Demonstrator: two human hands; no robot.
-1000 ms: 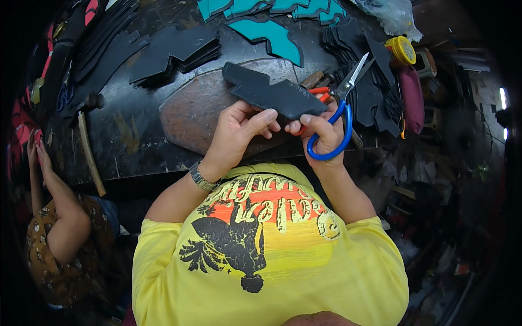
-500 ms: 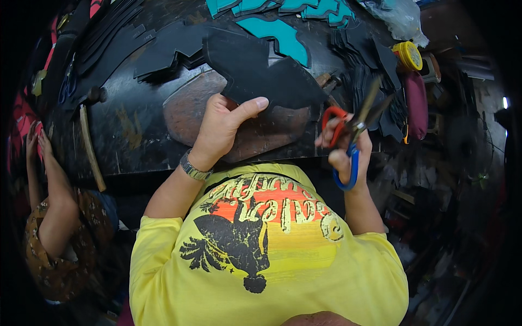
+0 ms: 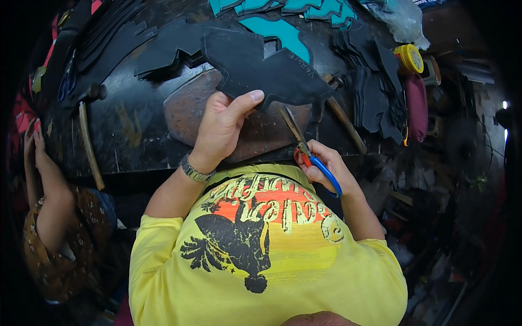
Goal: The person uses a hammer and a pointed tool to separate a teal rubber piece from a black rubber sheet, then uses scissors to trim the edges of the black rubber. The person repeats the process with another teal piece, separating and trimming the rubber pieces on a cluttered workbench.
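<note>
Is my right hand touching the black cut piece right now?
Apart. The head view shows the right hand holding scissors, with dark tabletop visible between it and the black cut piece.

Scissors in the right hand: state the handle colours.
One blue handle, one red handle; best seen in the head view.

Two pairs of scissors (image 3: pixel 302 147), two wooden handles (image 3: pixel 89 144), one wristwatch (image 3: pixel 196 169), one yellow tub (image 3: pixel 409 58)

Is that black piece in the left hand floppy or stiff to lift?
Probably fairly stiff: held at one edge by the left hand, the black piece spreads out with little droop. It looks thin, so it is likely light for its size.
</note>
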